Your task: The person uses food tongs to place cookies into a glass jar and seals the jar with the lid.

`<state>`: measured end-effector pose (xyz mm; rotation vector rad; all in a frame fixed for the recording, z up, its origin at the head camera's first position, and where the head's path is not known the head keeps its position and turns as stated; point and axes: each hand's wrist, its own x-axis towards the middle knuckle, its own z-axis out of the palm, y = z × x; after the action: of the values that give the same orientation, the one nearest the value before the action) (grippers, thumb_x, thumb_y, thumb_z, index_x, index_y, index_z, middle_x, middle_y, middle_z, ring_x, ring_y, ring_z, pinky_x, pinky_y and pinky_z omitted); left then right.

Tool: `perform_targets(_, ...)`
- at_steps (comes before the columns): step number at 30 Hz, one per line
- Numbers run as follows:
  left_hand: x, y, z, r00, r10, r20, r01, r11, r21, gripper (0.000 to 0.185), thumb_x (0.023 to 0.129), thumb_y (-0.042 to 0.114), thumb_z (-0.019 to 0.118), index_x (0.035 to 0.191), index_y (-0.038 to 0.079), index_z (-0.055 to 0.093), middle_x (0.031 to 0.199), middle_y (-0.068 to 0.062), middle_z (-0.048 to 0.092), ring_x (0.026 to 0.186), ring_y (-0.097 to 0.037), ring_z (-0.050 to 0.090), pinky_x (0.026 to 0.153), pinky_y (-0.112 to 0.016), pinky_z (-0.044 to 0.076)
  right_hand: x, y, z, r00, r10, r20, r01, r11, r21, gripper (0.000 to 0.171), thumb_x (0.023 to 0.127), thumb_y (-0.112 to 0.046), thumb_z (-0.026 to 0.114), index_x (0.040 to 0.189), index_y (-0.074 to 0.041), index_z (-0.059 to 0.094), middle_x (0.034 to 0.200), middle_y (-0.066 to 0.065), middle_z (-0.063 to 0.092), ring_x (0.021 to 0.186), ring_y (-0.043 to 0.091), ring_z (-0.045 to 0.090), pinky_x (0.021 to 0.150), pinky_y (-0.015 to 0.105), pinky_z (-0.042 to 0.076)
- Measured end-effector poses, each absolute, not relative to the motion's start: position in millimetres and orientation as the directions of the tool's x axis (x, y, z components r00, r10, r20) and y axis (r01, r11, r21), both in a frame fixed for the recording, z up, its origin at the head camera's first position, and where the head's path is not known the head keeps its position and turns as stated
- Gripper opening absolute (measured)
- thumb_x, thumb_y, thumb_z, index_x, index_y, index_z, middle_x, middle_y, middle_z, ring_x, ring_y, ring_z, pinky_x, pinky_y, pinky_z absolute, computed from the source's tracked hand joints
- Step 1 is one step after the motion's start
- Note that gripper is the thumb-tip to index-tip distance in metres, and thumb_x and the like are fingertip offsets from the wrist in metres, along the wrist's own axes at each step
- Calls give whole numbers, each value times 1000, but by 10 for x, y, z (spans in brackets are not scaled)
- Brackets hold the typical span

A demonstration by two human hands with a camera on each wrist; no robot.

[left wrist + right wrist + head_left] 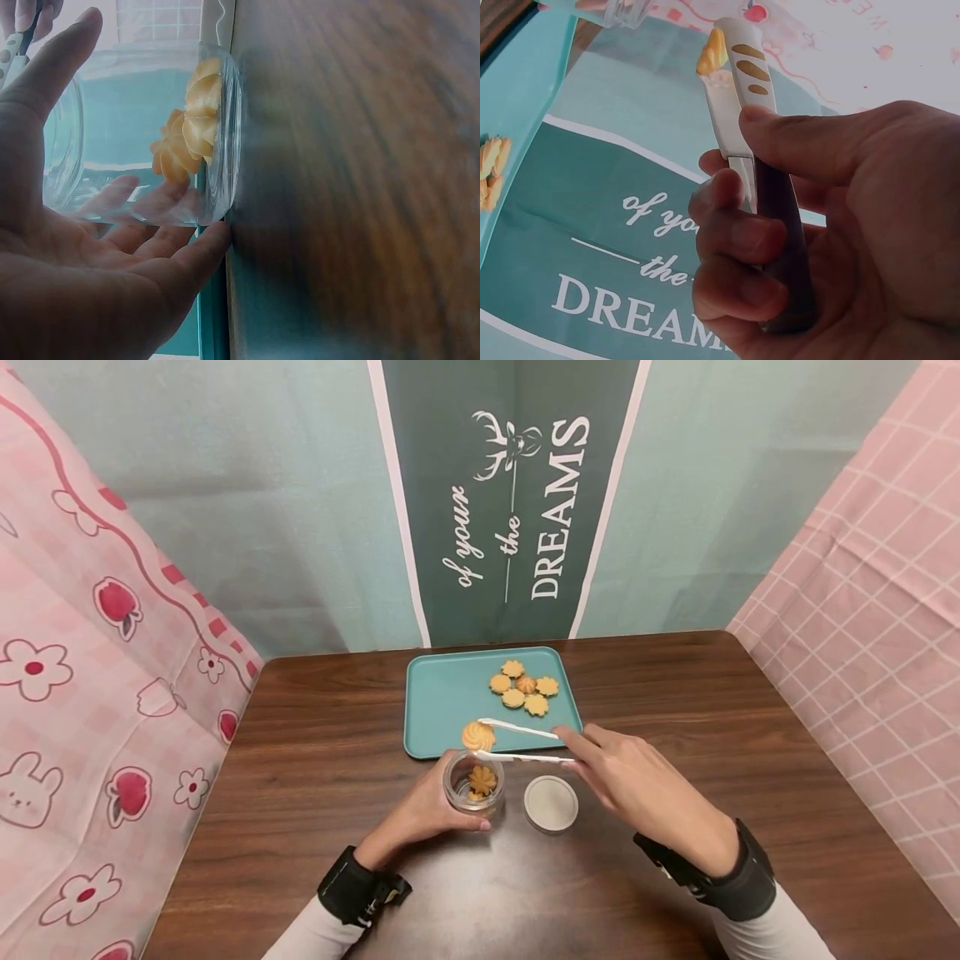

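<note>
Steadying the glass jar (472, 781) on the wooden table (300, 735), the left hand (423, 814) is cupping its side w/ fingers curled round the wall, presumably so the open mouth is staying put under the load; one cookie (187, 131) is already lying inside. The right hand (637, 785) is squeezing white tongs (521, 742), tips clamping a swirl cookie (477, 736) just above the jar rim, at the teal tray's (442, 693) near edge. Five more cookies (524, 687) are sitting on the tray; the lid (551, 803) is resting just beside the jar.
</note>
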<state>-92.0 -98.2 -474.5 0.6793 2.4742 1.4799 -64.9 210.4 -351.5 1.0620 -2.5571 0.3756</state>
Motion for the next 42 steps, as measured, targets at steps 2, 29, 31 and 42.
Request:
perform_targets(2, -920, -983, -4739, -883, 466, 62, 277, 408, 870, 95, 66, 32, 103, 143, 9, 53, 131, -7, 67, 120, -24, 64, 107, -49, 51, -633, 2102, -3511, -666, -629, 402, -718, 686, -116, 41, 90, -6, 83, 127, -6, 66, 81, -4, 50, 62, 6, 42, 55, 22, 41)
perform_targets(29, -884, -1003, -4744, -884, 462, 70, 260, 361, 895, 95, 67, 25, 103, 147, 11, 53, 139, -6, 65, 127, -25, 60, 113, -51, 44, -711, 2171, -3537, -716, -554, 425, -668, 721, -186, 50, 94, -11, 80, 140, 0, 64, 81, -2, 49, 59, 5, 40, 55, 21, 39)
perform_targets(31, -873, -1018, -4749, -888, 456, 62, 247, 359, 900, 95, 67, 24, 103, 146, 11, 53, 139, -6, 65, 128, -25, 60, 113, -53, 44, -738, 2170, -3546, -726, -547, 417, -658, 729, -189, 49, 95, -12, 79, 140, 1, 64, 80, -2, 49, 59, 6, 39, 55, 22, 39)
perform_targets(42, -907, -976, -4734, -878, 474, 62, 249, 344, 905, 96, 68, 24, 103, 147, 10, 52, 140, -6, 65, 128, -24, 60, 113, -53, 43, -817, 2245, -3540, -802, -490, 342, -576, 786, -226, 48, 98, -11, 76, 142, 3, 62, 84, 4, 58, 63, 11, 47, 57, 27, 43)
